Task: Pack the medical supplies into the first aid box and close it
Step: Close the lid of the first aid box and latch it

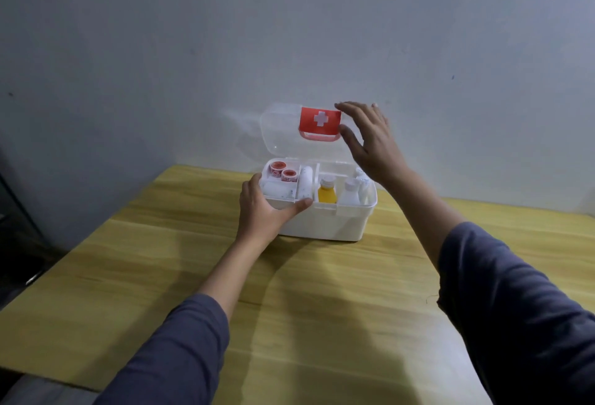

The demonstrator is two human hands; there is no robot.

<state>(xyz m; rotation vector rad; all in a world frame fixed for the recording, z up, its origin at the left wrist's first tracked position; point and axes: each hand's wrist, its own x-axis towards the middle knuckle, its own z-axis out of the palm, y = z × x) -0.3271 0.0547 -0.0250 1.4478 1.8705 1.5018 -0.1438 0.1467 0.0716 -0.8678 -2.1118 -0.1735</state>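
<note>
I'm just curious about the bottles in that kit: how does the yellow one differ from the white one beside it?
The yellow bottle shows bright yellow-orange below its white cap; the white bottle is pale all over. The yellow bottle stands left, near the box's middle divider; the white bottle stands further right. Both stand upright in the first aid box, in its right compartment.

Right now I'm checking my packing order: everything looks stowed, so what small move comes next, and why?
Probably swing the clear lid down with the right hand, which is already at its edge. The left hand steadies the box, the bottles and rolls sit inside, and nothing lies loose on the table.
</note>
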